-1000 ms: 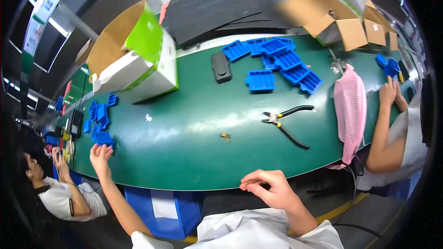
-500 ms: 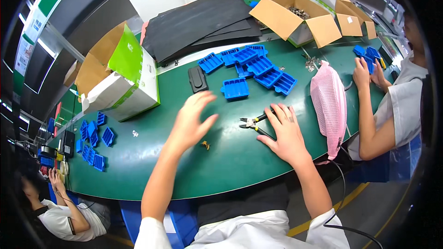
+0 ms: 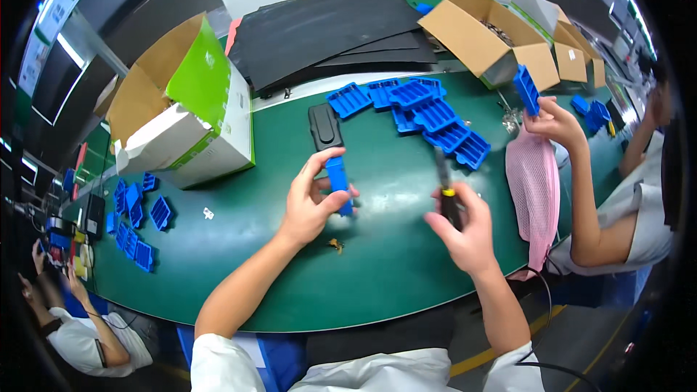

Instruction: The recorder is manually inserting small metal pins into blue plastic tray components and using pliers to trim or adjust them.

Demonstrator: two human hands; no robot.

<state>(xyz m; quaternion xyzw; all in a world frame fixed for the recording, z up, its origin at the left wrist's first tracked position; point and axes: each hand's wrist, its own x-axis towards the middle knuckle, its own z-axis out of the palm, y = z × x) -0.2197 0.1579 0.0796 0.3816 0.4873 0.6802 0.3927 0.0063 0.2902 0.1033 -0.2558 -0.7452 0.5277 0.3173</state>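
My left hand grips a small blue plastic tray by its sides and holds it on edge above the table. To its right, my right hand is closed round the dark handles of a pair of cutting pliers, whose jaws point away from me and are blurred. Beyond my hands lies a pile of blue compartment trays. A black oblong case rests just past my left fingers. Small brownish scraps lie on the table below my left hand.
An open white-and-green carton stands at left, near more blue trays. Black sheets and open cardboard boxes line the back. At right, beside a pink mesh pouch, a co-worker's hand raises a blue tray.
My left hand has picked up the nearest blue tray. My right hand has lifted the pliers off the table. The co-worker at right has brought a blue tray up and nearer.
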